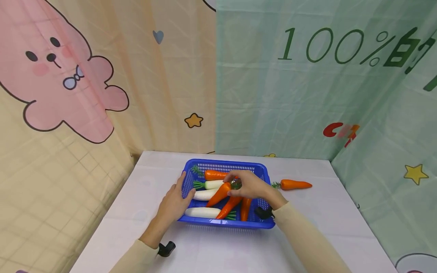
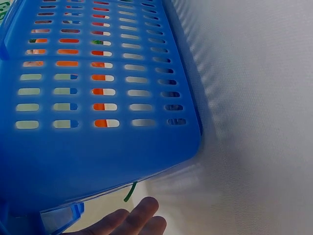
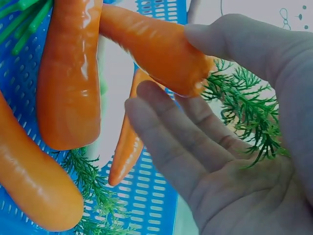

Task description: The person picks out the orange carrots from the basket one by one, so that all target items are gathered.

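A blue plastic basket [image 1: 225,223] with slotted walls stands on the table, holding carrots and white radishes. My right hand [image 1: 250,184] is over it and pinches a carrot [image 1: 220,194] near its leafy top, thumb on one side and fingers on the other. In the right wrist view this carrot [image 3: 156,46] slants above the others, its green fronds [image 3: 249,107] against the palm. My left hand [image 1: 174,201] rests at the basket's left rim, fingers extended. Below the blue wall [image 2: 98,156] in the left wrist view, its fingertips [image 2: 146,205] show.
A single carrot [image 1: 295,184] lies on the white table [image 1: 321,227] to the right of the basket. Inside are a radish [image 1: 202,212] at the front and another carrot [image 1: 215,174] at the back. Printed curtains [image 1: 273,94] hang behind and beside the table.
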{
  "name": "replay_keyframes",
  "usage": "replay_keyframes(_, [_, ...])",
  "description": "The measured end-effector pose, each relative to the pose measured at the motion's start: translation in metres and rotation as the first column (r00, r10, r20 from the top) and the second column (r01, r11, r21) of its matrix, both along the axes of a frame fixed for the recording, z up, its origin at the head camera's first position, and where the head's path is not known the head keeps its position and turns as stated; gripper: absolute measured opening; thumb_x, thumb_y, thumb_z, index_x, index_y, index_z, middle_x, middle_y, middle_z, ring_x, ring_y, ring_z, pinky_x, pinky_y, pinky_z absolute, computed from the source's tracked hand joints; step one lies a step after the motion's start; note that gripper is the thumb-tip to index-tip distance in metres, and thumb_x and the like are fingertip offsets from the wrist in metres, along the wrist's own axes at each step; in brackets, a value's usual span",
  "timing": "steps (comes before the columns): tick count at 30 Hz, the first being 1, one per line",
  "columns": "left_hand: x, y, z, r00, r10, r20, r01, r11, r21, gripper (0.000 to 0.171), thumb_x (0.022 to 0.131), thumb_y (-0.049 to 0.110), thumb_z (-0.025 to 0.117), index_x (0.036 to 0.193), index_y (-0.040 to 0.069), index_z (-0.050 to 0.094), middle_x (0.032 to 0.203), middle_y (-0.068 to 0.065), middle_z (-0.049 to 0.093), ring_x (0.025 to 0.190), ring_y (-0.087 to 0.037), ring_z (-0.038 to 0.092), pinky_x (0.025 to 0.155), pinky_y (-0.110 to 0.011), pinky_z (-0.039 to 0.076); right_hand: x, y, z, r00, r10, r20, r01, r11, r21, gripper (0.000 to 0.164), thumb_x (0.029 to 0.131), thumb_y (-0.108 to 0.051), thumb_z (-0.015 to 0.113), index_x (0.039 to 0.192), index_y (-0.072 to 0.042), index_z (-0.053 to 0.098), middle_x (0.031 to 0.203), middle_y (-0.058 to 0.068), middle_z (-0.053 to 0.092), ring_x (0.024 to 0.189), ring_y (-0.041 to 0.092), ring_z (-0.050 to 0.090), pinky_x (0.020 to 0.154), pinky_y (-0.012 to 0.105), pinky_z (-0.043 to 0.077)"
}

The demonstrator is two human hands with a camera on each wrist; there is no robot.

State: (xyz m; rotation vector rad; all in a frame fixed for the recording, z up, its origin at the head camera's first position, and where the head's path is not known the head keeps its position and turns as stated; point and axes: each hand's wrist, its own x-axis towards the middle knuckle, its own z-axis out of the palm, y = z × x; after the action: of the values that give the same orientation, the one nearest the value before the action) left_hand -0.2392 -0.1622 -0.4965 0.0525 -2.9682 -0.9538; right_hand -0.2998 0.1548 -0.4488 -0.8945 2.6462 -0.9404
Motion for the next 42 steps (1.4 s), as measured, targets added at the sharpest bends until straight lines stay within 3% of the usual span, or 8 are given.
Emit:
replay_keyframes(15, [-0.003, -0.001, -0.002, 1.000, -0.011, -0.015, 0.011, 1.000, -0.003, 0.087, 0.118, 0.049, 0.063, 0.189, 0.022, 0.021, 0.167, -0.039, 0.058, 0.140, -0.063, 0.070, 0.107, -0.082, 0.062, -0.005, 0.005, -0.006, 0.993, -0.108, -0.051, 0.098, 0.982, -0.164, 0.034, 0.102, -0.036, 0.091, 0.135, -0.032, 0.082, 0.144, 0.000, 0.082, 0.140, 0.033, 0.073, 0.125, 0.070, 0.056])
replay_keyframes(25, [-0.002, 0.001, -0.005, 1.000, -0.005, -0.022, 0.006, 1.000, 0.017, 0.086, 0.117, 0.049, 0.065, 0.188, 0.021, 0.025, 0.163, -0.040, 0.060, 0.134, -0.064, 0.073, 0.099, -0.081, 0.065, -0.009, -0.001, -0.014, 0.978, -0.208, -0.015, 0.196, 0.940, -0.281, 0.060, 0.103, -0.036, 0.092, 0.155, -0.017, 0.069, 0.142, 0.007, 0.084, 0.131, 0.033, 0.081, 0.118, 0.063, 0.064])
replay_keyframes(32, [-0.003, 0.002, -0.007, 1.000, 0.005, 0.001, -0.005, 1.000, 0.004, 0.086, 0.117, 0.049, 0.065, 0.188, 0.021, 0.025, 0.163, -0.039, 0.061, 0.133, -0.063, 0.074, 0.102, -0.080, 0.065, -0.006, 0.000, -0.017, 0.958, -0.284, -0.045, 0.252, 0.903, -0.347, 0.039, 0.099, -0.037, 0.096, 0.134, -0.027, 0.081, 0.131, -0.003, 0.084, 0.115, 0.018, 0.079, 0.105, 0.043, 0.068])
replay_keyframes(38, [-0.001, 0.000, -0.006, 1.000, 0.000, -0.009, 0.000, 1.000, -0.003, 0.086, 0.117, 0.049, 0.065, 0.188, 0.019, 0.025, 0.161, -0.039, 0.062, 0.128, -0.063, 0.075, 0.098, -0.079, 0.066, 0.000, 0.000, -0.013, 0.955, -0.296, -0.031, 0.262, 0.886, -0.384, 0.037, 0.099, -0.038, 0.096, 0.133, -0.030, 0.084, 0.136, -0.003, 0.086, 0.134, 0.030, 0.077, 0.120, 0.066, 0.060])
replay_keyframes(42, [-0.001, 0.000, -0.005, 1.000, -0.007, -0.012, 0.007, 1.000, -0.008, 0.087, 0.116, 0.049, 0.066, 0.188, 0.019, 0.025, 0.160, -0.039, 0.062, 0.127, -0.062, 0.077, 0.096, -0.078, 0.067, 0.004, 0.001, -0.010, 0.952, -0.306, -0.019, 0.272, 0.872, -0.407, 0.047, 0.098, -0.035, 0.098, 0.141, -0.024, 0.082, 0.137, 0.000, 0.085, 0.130, 0.029, 0.080, 0.117, 0.063, 0.064])
